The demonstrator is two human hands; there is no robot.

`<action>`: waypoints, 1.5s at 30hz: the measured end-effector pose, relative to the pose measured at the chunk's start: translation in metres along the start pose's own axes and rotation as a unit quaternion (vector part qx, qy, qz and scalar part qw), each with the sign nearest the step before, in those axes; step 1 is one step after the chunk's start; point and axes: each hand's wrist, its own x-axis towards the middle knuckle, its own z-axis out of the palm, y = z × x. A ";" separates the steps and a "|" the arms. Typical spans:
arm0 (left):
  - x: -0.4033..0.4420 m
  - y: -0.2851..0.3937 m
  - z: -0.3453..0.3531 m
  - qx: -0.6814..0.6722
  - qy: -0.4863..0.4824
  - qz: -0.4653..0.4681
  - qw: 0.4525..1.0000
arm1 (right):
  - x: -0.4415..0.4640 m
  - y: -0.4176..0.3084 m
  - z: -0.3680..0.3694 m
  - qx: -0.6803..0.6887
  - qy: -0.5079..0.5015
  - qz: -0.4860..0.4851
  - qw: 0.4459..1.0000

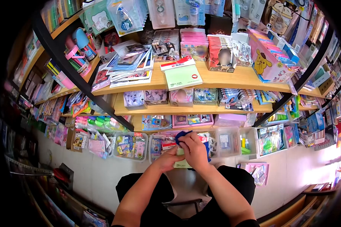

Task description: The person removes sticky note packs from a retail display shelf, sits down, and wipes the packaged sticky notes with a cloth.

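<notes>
My left hand [166, 159] is closed on a pale green notepad pack [182, 164], held low in front of my knees. Part of its red and white header shows above the left hand. My right hand [193, 151] lies over the pack, its fingers closed on a dark blue cloth [183, 134]. The cloth bunches above the fingers and hangs out on the right side of the hand. Both hands hide much of the pack. A similar green notepad pack [182, 75] lies on the upper wooden shelf, jutting past its front edge.
A pile of photo cards [130, 68] lies left on the upper shelf [223, 77]; a pink box [271, 64] stands right. Clear plastic bins [130, 147] line the floor. Black slanting shelf posts [70, 53] flank the unit. A pink tray [258, 174] sits by my right knee.
</notes>
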 end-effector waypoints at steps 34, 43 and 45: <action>-0.001 0.037 -0.007 -0.101 0.144 0.208 0.962 | 0.000 0.031 -0.021 0.407 0.051 0.297 0.862; 0.003 0.031 0.018 0.140 0.234 0.342 0.899 | -0.004 0.024 -0.011 0.259 0.065 0.252 0.930; 0.008 0.017 0.022 0.111 0.157 0.333 0.923 | -0.013 0.014 0.004 0.160 0.023 0.212 0.964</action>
